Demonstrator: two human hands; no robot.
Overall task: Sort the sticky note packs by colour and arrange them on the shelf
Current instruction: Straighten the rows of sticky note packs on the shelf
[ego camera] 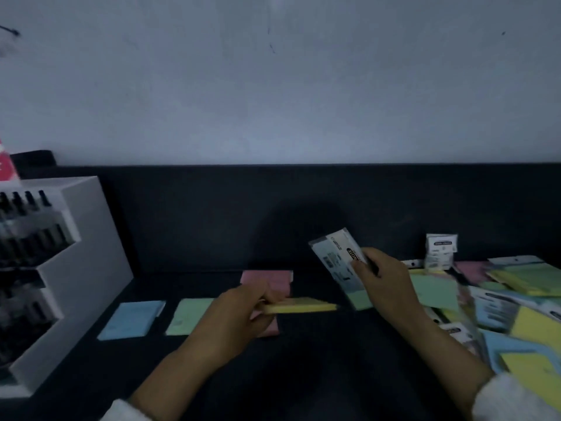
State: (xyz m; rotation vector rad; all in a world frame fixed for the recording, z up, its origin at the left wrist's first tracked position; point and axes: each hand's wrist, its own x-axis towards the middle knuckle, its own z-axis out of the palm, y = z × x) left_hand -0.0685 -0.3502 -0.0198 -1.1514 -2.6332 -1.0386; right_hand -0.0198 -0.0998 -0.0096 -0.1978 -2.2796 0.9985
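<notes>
Closest to the lens is a fuzzy white sleeve (516, 399) at 5 o'clock, with the other cuff (127, 413) barely poking in at 7. Both forearms reach out over the dark shelf (318, 375). The left hand (233, 317), roughly dead centre, has its fingers curled round one end of a yellow pack (300, 306). The pack is held flat, sticking out towards 3 o'clock, and looks to be off the surface. Just past it, the right hand (385, 278) pinches a wrapped green pack (337, 265) near its printed header card, tilted up on end, thumb and fingers closed on it.

Further back, a sorted row runs in from 9 o'clock: a blue pack (132, 319), a flat green pack (191, 316), then a pink pack (270, 281) half hidden behind the left hand. There's no yellow spot laid down yet, so my guess is that's next. Over at 3 o'clock sits the unsorted heap (516, 299), with the right forearm passing over its near edge. A white display rack (79, 238) of pens stands at 9, with a bare wall (273, 86) behind everything.

What could go wrong, imo: the yellow one's only held by an end, so it could droop or slip and land on the pink. The right arm pulling back could drag packs off the heap. And it's dim, so pale green vs yellow could get mixed up.
</notes>
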